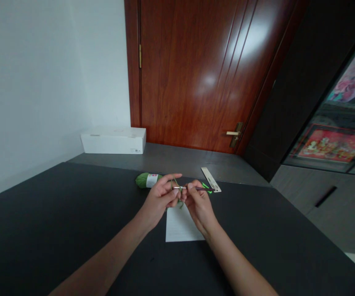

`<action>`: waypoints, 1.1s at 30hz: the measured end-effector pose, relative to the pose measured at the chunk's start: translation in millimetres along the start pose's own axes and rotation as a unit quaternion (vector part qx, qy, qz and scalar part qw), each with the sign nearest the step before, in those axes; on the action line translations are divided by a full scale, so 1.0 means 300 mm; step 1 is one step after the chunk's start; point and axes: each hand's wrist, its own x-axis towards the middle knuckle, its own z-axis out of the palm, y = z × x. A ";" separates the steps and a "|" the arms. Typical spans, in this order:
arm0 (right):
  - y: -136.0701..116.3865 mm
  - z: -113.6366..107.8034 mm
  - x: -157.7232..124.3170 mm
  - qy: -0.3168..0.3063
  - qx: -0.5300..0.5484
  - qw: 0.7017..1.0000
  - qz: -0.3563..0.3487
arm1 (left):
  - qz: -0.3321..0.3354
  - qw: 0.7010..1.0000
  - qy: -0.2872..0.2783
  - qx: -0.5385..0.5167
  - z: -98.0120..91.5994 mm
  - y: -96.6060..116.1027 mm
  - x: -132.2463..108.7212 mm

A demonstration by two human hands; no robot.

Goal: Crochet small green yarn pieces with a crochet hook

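Observation:
My right hand [199, 205] grips a slim crochet hook [192, 188] with a dark handle and a silver shaft, and its tip reaches toward my left hand. My left hand [160, 197] pinches a thin strand of green yarn [175, 185] near the hook's tip. The strand leads toward a green yarn ball [145, 180] with a paper band, which lies just beyond my left hand. A sheet of white paper [182, 226] lies under both hands. Behind my right hand are a metal ruler [210, 179] and a small bright green object [206, 187], partly hidden.
The black table [57, 222] spreads wide on both sides of my arms. Beyond it lies a lower grey ledge [177, 158] holding a white cardboard box [113, 140]. A wall stands at left, a wooden door [190, 74] ahead, and a dark cabinet at right.

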 end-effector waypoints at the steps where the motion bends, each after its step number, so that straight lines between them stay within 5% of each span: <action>1: 0.001 0.004 -0.002 0.002 -0.010 1.000 -0.017 | 0.002 1.000 0.002 0.000 0.003 0.000 -0.001; 6: -0.008 -0.013 -0.010 0.006 -0.203 0.962 -0.182 | 0.010 0.999 0.038 -0.012 0.018 0.000 -0.008; 11: -0.042 -0.056 -0.026 -0.063 -0.531 0.769 -0.351 | -0.057 0.990 0.059 -0.119 0.025 0.009 -0.016; 13: -0.043 -0.063 -0.028 -0.073 -0.539 0.743 -0.391 | -0.105 0.978 0.045 -0.173 0.022 0.013 -0.018; 15: -0.033 -0.060 -0.026 -0.071 -0.488 0.771 -0.402 | -0.139 0.967 0.027 -0.213 0.018 0.016 -0.018; 19: -0.010 -0.037 -0.018 -0.005 -0.292 0.908 -0.300 | -0.157 0.957 0.014 -0.245 0.008 0.024 -0.015; 21: -0.009 -0.021 -0.013 0.022 -0.199 0.949 -0.245 | -0.161 0.956 0.019 -0.244 0.003 0.028 -0.013; 27: -0.026 -0.003 0.003 0.008 -0.037 0.995 -0.096 | -0.166 0.958 0.009 -0.236 -0.011 0.030 -0.008; 33: -0.022 -0.016 0.005 -0.033 -0.010 0.999 0.027 | -0.106 0.985 -0.012 -0.137 -0.010 0.025 -0.006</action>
